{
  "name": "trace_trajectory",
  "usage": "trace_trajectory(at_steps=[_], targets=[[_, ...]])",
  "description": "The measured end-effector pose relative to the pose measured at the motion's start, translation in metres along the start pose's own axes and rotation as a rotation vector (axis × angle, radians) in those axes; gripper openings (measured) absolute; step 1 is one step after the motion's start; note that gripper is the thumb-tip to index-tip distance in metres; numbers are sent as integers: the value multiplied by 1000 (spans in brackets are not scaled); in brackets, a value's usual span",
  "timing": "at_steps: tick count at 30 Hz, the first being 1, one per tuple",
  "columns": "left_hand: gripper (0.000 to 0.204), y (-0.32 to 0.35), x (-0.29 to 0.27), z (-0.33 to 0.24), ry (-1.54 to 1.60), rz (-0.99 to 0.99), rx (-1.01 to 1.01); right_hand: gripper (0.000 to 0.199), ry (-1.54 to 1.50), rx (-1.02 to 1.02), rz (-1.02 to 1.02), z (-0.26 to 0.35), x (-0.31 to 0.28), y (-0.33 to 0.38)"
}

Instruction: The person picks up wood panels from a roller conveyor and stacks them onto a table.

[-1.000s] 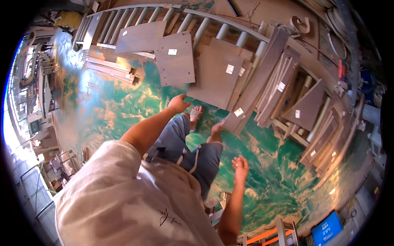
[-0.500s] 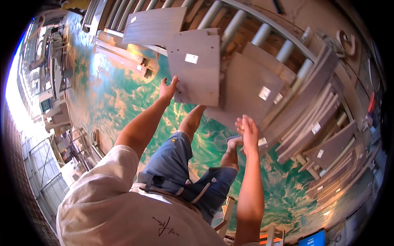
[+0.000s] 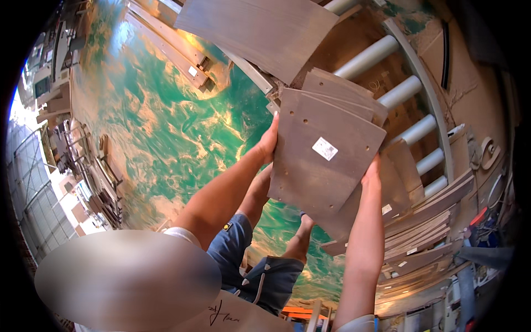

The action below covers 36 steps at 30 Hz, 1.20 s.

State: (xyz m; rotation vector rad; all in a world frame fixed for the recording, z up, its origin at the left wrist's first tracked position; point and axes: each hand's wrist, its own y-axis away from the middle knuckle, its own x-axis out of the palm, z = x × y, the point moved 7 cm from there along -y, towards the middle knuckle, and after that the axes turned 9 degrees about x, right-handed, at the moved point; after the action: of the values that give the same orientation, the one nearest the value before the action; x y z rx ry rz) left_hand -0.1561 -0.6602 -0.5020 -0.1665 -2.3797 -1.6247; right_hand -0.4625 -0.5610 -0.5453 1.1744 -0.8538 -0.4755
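Observation:
A flat brown board (image 3: 310, 171) with drilled holes and a white label lies in front of me, both my hands at its sides. My left hand (image 3: 270, 139) presses against its left edge, thumb up along the side. On the opposite edge is my right hand (image 3: 373, 170), with its fingers mostly hidden behind the board. Several similar boards (image 3: 343, 94) lie fanned out just beyond it. A wider plain brown panel (image 3: 260, 33) rests further off on the conveyor.
A roller conveyor (image 3: 398, 93) with grey rollers runs beyond the boards. Stacked brown strips (image 3: 420, 235) lie to the right. Long boards (image 3: 166, 44) lie on the green, dusty floor (image 3: 182, 127) at the far left. A black bar (image 3: 445, 55) stands at the far right.
My right hand, earlier open and apart from the boards, has come to the labelled board's right edge. My left hand has closed on its left edge. The view has shifted.

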Motion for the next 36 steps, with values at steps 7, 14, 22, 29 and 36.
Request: trace_trajectory(at_steps=[7,14,22,29,36], targets=[[87,13,-6,-5,153,-94,-76,59,-46,81,-87,-6,22,-6],[88,16,10,-15,220,-66,-71,69,86,68,-56,24,71,-5],[91,13,30,0,436,-117,-80,79,267,103,-110,66,103,-9],[82,36,-14,10,-86,-320,140,33,282,-473,-551,74,5,46],[48,114,44,112,-1707,286,366,34,209,-707,-1123,-17,-228,180]])
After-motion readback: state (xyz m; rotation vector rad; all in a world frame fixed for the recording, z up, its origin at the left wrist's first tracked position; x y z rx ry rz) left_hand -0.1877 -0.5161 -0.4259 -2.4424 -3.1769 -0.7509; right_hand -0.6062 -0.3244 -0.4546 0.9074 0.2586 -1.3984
